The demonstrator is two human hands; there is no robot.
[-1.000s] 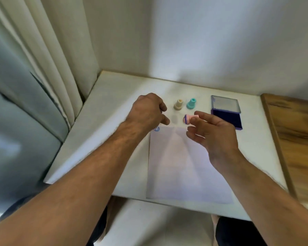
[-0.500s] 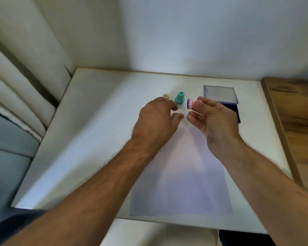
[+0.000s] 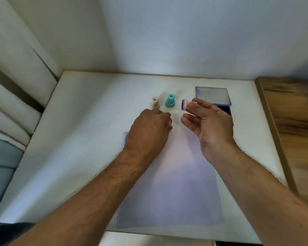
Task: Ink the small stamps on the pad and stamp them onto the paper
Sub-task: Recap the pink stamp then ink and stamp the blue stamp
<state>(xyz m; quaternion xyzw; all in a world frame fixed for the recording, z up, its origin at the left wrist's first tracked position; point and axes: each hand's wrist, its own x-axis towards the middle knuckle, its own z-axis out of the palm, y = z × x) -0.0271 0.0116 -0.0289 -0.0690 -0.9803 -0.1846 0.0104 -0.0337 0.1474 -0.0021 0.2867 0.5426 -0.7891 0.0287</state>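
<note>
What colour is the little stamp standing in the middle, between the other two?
The middle stamp is teal, seen in the head view, the only one.

Both forearms bare to the frame edge; no sleeves, watch, rings or gloves visible. Left hand (image 3: 149, 128) and right hand (image 3: 210, 125) bare. Dark fabric at lower left (image 3: 11, 228), garment type indeterminate.

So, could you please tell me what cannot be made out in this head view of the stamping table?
- Blue ink pad: mostly behind the right hand.
- Small pink stamp: its inked face is too small to read the design.
- Blue print on the white paper sheet: behind the left hand.
- Small beige stamp: base behind the left fingers; a grip cannot be told.
</note>
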